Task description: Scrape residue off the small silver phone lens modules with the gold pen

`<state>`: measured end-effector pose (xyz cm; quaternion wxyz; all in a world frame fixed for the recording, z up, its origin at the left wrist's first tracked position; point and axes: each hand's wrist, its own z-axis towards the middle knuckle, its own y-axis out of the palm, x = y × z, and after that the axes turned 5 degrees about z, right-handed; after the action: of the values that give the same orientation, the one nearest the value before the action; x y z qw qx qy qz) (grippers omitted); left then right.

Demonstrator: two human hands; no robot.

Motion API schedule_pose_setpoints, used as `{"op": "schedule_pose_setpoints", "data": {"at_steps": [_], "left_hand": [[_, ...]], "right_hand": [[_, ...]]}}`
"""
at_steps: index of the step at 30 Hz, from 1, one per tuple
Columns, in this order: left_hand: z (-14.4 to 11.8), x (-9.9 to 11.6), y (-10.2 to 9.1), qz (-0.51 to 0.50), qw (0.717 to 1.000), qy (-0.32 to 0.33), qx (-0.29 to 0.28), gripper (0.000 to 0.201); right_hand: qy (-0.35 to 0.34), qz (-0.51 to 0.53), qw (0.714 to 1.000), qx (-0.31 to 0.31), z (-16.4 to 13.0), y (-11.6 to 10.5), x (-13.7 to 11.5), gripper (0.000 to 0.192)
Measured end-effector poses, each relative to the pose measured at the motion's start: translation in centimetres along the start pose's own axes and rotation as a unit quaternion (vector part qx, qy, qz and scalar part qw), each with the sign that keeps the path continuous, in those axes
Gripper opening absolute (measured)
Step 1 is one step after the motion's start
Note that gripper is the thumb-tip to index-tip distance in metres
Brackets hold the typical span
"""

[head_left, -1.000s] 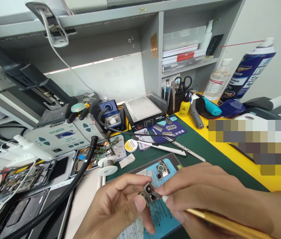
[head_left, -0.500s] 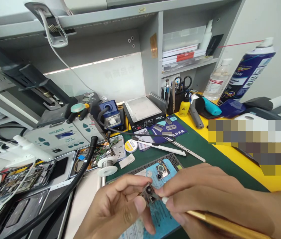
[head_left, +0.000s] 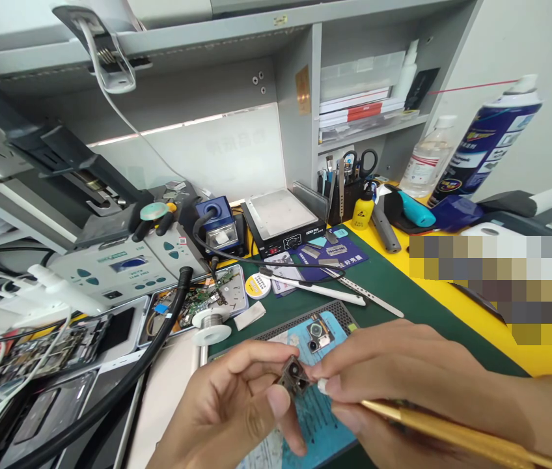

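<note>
My left hand [head_left: 237, 397] is closed, its thumb and fingertips pinching a small phone camera module [head_left: 295, 376] with a dark round lens showing. Close on its right side, my right hand [head_left: 403, 384] is closed too. A small white piece [head_left: 323, 386], too small to name, pokes out at its thumb and forefinger, near the module. A slim gold pen-shaped tool [head_left: 432, 420] lies in the same hand and runs to the lower right. Below both hands is a blue work mat [head_left: 322, 423], with another camera module [head_left: 319, 333] lying on its far part.
A solder wire spool [head_left: 211, 327] and a tray of circuit boards [head_left: 237, 286] stand left. Behind the mat lie a white pen-like tool [head_left: 325, 291] and a perforated metal strip [head_left: 373, 298]. A heating plate [head_left: 283, 221] stands farther back. A black hose [head_left: 159, 345] crosses the left side.
The module has tilted slightly in my left fingers. My right fingers have shifted a little, moving the white piece slightly up and the gold tool's near end slightly up and left.
</note>
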<state>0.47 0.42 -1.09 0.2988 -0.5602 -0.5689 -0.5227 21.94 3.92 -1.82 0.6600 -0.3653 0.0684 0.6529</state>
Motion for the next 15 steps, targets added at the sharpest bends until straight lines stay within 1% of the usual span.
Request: {"op": "schedule_pose_setpoints", "data": {"at_steps": [4, 6, 8, 10, 13, 15], "left_hand": [[0.2, 0.0, 0.0, 0.006, 1.0, 0.008, -0.007, 0.03], [0.2, 0.0, 0.2, 0.013, 1.0, 0.006, 0.0, 0.03], [0.1, 0.0, 0.3, 0.017, 1.0, 0.013, 0.017, 0.029], [0.1, -0.1, 0.4, 0.019, 0.999, 0.016, 0.025, 0.029], [0.1, -0.2, 0.3, 0.022, 1.0, 0.006, 0.005, 0.029], [0.1, -0.2, 0.1, 0.018, 1.0, 0.004, 0.002, 0.029]], "right_hand": [[-0.019, -0.031, 0.999, -0.005, 0.6, -0.4, 0.1, 0.013], [-0.04, -0.053, 0.998, -0.018, 1.1, -0.4, 0.2, 0.008], [-0.05, -0.067, 0.996, -0.026, 1.5, -0.4, 0.3, 0.006], [-0.052, -0.068, 0.996, -0.023, 1.7, -0.4, 0.3, 0.008], [-0.044, -0.054, 0.997, -0.016, 1.7, -0.3, 0.3, 0.008], [-0.031, -0.036, 0.999, -0.01, 1.4, -0.3, 0.1, 0.008]]}}
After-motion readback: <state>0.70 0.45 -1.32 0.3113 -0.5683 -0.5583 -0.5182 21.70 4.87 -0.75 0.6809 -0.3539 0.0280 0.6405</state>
